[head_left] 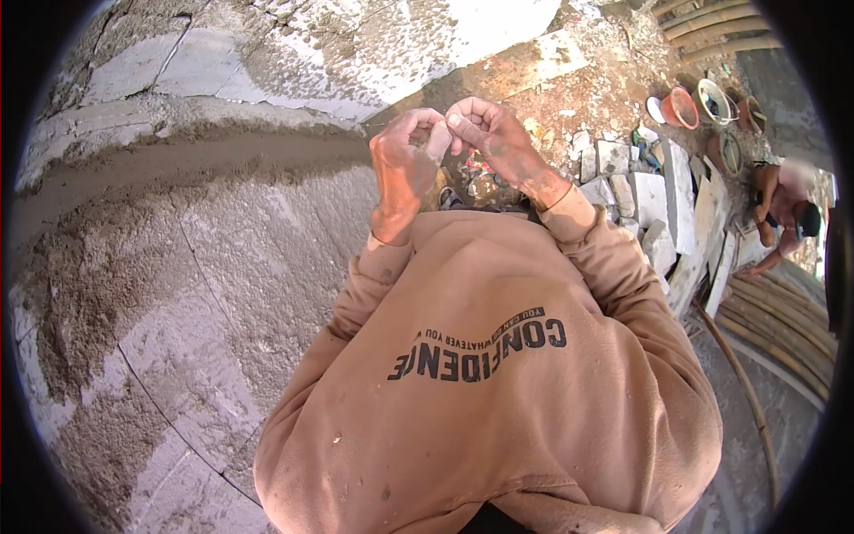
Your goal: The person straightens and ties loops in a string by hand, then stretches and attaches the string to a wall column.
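Note:
My left hand (407, 160) and my right hand (500, 147) are raised together in front of my chest, both dusty with dried mortar. On each, the thumb and fingers are pinched, and the fingertips of the two meet or nearly meet. Whatever is between them, if anything, is too small to make out. Brown sleeves of a sweatshirt (480, 285) with dark lettering cover my arms. Beside my left hand runs a band of wet grey mortar (267, 153) along the block wall (258, 240).
Buckets (680, 108) stand at the upper right. Broken blocks (652, 200) lie stacked right of my right hand. A person (787, 209) bends down at the far right, near bamboo poles (774, 325). A long stick (745, 392) leans at the lower right.

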`<state>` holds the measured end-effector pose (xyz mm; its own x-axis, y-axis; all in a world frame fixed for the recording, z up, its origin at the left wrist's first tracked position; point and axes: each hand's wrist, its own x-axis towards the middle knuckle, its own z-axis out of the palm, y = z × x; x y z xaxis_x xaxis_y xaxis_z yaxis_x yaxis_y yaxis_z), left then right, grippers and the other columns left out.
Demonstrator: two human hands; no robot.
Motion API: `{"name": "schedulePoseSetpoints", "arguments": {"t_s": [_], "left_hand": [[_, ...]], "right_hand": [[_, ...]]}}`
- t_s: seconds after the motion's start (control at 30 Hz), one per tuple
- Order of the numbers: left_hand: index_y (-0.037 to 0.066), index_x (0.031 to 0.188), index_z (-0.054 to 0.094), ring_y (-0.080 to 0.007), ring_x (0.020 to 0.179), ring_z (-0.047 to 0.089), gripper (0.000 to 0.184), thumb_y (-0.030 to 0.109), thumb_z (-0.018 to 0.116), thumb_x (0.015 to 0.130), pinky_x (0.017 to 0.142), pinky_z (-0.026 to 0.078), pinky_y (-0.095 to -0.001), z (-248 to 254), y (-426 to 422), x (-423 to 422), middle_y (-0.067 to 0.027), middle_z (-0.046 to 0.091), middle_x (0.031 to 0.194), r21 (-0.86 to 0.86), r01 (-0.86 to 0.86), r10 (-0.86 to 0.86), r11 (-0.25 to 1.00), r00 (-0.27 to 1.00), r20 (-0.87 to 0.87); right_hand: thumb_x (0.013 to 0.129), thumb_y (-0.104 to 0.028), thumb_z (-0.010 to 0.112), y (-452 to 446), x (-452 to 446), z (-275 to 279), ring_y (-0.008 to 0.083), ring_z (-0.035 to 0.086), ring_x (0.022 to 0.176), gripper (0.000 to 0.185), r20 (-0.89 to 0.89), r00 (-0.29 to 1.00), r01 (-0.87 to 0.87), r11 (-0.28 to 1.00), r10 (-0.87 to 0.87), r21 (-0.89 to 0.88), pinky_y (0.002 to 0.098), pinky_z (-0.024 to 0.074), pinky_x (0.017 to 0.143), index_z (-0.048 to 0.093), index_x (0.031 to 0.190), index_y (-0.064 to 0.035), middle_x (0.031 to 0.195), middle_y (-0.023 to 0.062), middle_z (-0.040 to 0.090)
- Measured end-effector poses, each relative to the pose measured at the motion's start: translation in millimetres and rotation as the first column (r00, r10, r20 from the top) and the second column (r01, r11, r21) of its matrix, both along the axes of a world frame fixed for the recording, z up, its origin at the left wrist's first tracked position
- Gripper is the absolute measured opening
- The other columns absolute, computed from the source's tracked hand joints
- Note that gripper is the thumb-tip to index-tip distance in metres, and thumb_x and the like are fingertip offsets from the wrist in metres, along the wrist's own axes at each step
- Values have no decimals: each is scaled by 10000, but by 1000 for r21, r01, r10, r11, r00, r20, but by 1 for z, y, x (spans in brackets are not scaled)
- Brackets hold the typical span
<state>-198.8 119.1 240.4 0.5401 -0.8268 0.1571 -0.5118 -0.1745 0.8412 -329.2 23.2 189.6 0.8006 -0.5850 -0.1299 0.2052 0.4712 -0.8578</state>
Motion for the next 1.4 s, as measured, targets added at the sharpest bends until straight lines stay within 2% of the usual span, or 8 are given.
{"name": "schedulePoseSetpoints", "arguments": {"t_s": [0.4,0.6,0.73,1.03,1.13,1.23,1.33,1.4], "left_hand": [[-30,929,715,-34,627,550,49,-16,675,904,530,405,-206,-7,2,-9,-5,664,726,-103,-57,12,993,919,-394],[-31,949,703,-16,589,487,52,-16,679,905,495,336,-198,-24,3,-2,17,634,708,-117,-96,49,989,935,-351],[-31,931,693,-15,591,485,40,-18,670,901,502,335,-192,-28,3,-1,16,640,725,-141,-143,71,980,904,-422],[-33,930,668,-51,697,573,47,-33,653,885,605,432,-193,-36,7,8,-48,683,802,-175,-208,81,962,834,-546],[-27,937,661,-82,711,592,45,-21,642,896,649,463,-214,-40,6,7,-62,689,812,-229,-228,13,946,735,-678],[-19,949,659,-104,743,611,49,-2,635,910,693,479,-224,-40,9,9,-70,694,828,-231,-191,-21,954,725,-688],[-15,979,660,-112,770,624,70,24,638,925,720,488,-230,-35,11,5,-71,697,845,-164,-165,8,973,729,-685],[-17,1015,655,-120,783,632,98,39,644,935,730,497,-237,-33,11,0,-73,698,863,-117,-159,31,980,709,-704]], "right_hand": [[1059,-208,562,3,-1,-2,88,548,800,204,12,998,-69,998,69,-12,250,470,726,579,1103,-9,906,11,587],[1069,-232,537,5,-4,1,56,481,763,203,-136,987,-103,990,89,-98,239,436,661,580,1088,-35,869,-24,540],[1073,-244,526,9,-5,9,50,439,741,213,-207,973,-132,982,101,-137,229,409,641,573,1046,-38,829,-47,494],[1085,-245,490,16,-1,-6,57,400,721,206,-22,973,-231,972,230,-48,231,372,633,520,974,-74,810,-45,435],[1090,-260,475,13,-6,1,92,435,769,205,-100,972,-216,976,214,-7,263,415,708,520,1027,-71,804,-36,439],[1101,-317,430,13,-7,8,142,488,867,281,-255,962,-36,878,-99,-477,319,446,842,522,1158,-57,859,1,486],[1105,-374,386,5,-12,10,180,519,977,386,-233,972,-78,896,-29,-437,368,425,967,492,1291,-53,959,55,534],[1104,-392,373,2,-12,0,161,538,975,418,-135,987,-135,911,88,-389,354,454,933,505,1307,-52,965,65,553]]}}
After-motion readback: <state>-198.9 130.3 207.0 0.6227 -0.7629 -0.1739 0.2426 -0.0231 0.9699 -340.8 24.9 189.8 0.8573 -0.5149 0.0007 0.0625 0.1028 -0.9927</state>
